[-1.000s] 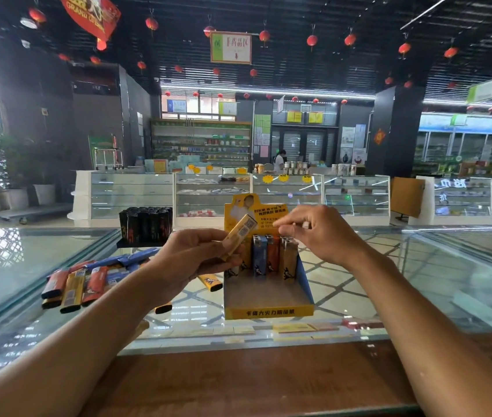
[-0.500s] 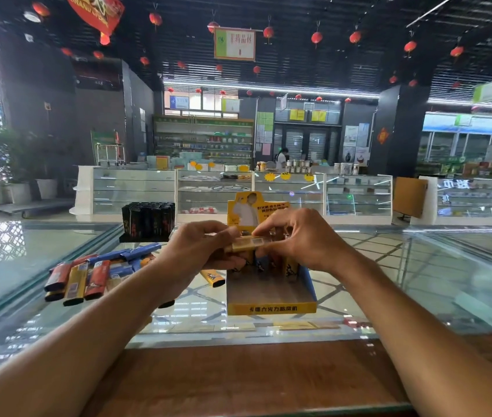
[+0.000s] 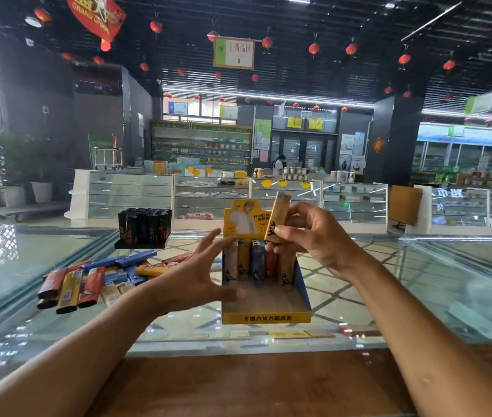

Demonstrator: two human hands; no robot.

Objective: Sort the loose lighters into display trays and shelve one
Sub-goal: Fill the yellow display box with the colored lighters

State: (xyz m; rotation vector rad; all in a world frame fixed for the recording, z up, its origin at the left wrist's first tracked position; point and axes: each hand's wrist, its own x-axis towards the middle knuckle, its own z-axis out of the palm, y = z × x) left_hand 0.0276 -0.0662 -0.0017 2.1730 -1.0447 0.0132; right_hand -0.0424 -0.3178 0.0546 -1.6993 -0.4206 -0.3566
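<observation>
Currently, the right hand (image 3: 314,236) pinches a yellow lighter (image 3: 278,216) above the display tray (image 3: 265,318), over its back row; the left hand (image 3: 190,278) hovers open beside the tray. Next, probably, slotting it in upright.

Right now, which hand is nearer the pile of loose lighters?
Left. The left hand is open just right of the pile; the right hand is farther right, above the yellow tray, pinching a gold lighter.
</observation>
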